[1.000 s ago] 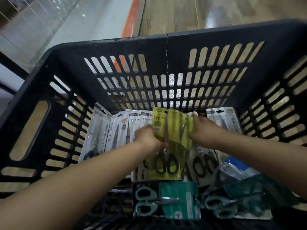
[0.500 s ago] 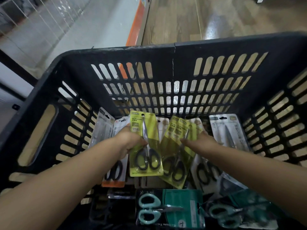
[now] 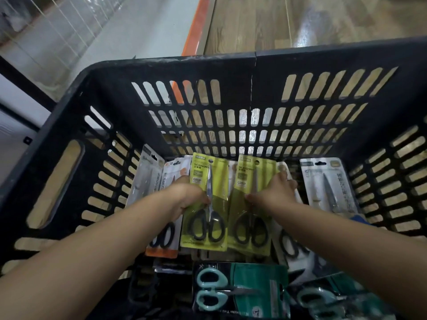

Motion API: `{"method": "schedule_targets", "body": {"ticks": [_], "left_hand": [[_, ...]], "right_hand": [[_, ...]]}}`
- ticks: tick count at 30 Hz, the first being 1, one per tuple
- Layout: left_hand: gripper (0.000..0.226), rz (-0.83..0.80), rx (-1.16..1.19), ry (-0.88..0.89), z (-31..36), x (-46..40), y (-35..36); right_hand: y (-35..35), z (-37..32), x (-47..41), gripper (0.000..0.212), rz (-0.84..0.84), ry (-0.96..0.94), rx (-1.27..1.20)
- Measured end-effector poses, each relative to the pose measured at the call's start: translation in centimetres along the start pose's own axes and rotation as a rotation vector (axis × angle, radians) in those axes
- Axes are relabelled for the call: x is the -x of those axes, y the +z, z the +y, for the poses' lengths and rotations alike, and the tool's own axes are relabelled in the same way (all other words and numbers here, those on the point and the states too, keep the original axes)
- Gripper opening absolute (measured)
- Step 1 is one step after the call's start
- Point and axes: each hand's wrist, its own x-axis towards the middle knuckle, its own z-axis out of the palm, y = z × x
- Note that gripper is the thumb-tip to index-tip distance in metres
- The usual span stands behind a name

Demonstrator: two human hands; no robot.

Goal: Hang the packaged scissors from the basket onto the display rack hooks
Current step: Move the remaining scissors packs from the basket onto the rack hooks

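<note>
Inside the black slotted basket (image 3: 231, 65), my left hand (image 3: 184, 195) grips one yellow-green pack of black-handled scissors (image 3: 205, 218) by its left edge. My right hand (image 3: 275, 190) grips a second yellow-green scissors pack (image 3: 251, 222) by its right edge. The two packs stand side by side, upright, hang holes at the top. White and grey scissors packs (image 3: 328, 183) lean against the basket's far wall behind them. No display rack hook is in view.
Teal packs of mint-handled scissors (image 3: 238, 292) lie at the near end of the basket. An orange-edged pack (image 3: 163, 241) sits under my left wrist. Beyond the basket lie wooden floor (image 3: 323, 19) and a white shelf base with an orange strip (image 3: 196, 26).
The bunched yellow-green packs were split: my left hand drew one pack to the left, my right hand kept the other, and both now stand apart and upright, slightly raised.
</note>
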Motion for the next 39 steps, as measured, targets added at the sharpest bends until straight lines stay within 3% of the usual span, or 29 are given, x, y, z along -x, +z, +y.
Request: {"method": "schedule_targets", "body": {"ticks": [4,8,12,21,30,39], "left_hand": [[0.051,-0.009,0.056,0.021,0.1,0.5,-0.1],[0.014,-0.007,0.095,0.051,0.1,1.5,0.4],[0.022,0.014,0.056,0.110,0.6,2.6,0.7],[0.012,-0.041,0.121,0.318,3.3,7.5,-1.4],[0.015,-0.048,0.425,0.642,6.8,12.3,-4.2],[0.015,0.034,0.552,0.676,7.4,12.4,-4.9]], "right_hand": [[-0.3,0.5,-0.1,0.065,-0.033,0.051,-0.137],[-0.8,0.9,-0.5,0.046,-0.083,0.106,-0.311],[-1.6,0.9,-0.2,0.032,-0.087,0.109,-0.310],[-7.8,-2.8,4.5,0.028,-0.070,-0.121,-0.395],[-16.8,-6.0,9.8,0.025,-0.008,-0.448,-0.650],[-17.4,-6.3,9.9,0.026,-0.029,-0.439,-0.710]]}}
